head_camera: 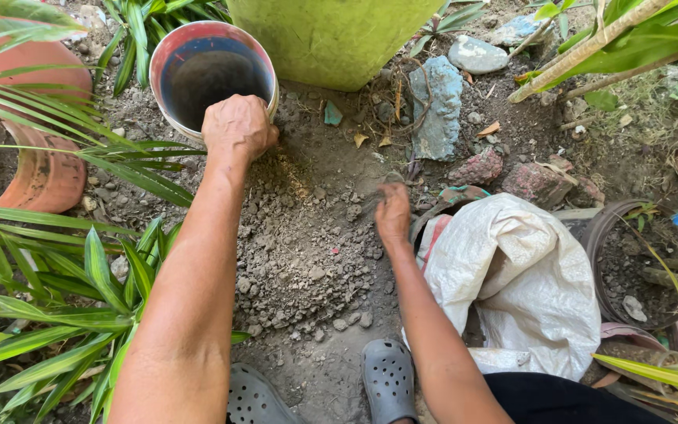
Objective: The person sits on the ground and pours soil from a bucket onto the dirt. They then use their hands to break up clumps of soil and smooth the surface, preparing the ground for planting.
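My left hand (237, 127) grips the near rim of a white bucket (168, 61) with a dark blue inside that holds dark soil. My right hand (393, 213) is closed around a small handle or tool that points toward the loose pile of dry soil (300, 259) on the ground; the tool itself is mostly hidden and blurred. The soil pile lies between my two arms. My grey perforated clogs (388, 377) show at the bottom edge.
A terracotta pot (41, 173) stands at left among long green leaves (80, 275). A large lime-green pot (331, 39) sits behind the bucket. Stones (437, 110) and brick pieces (535, 182) lie at right, with a white woven sack (527, 275) and a round pot of soil (629, 267).
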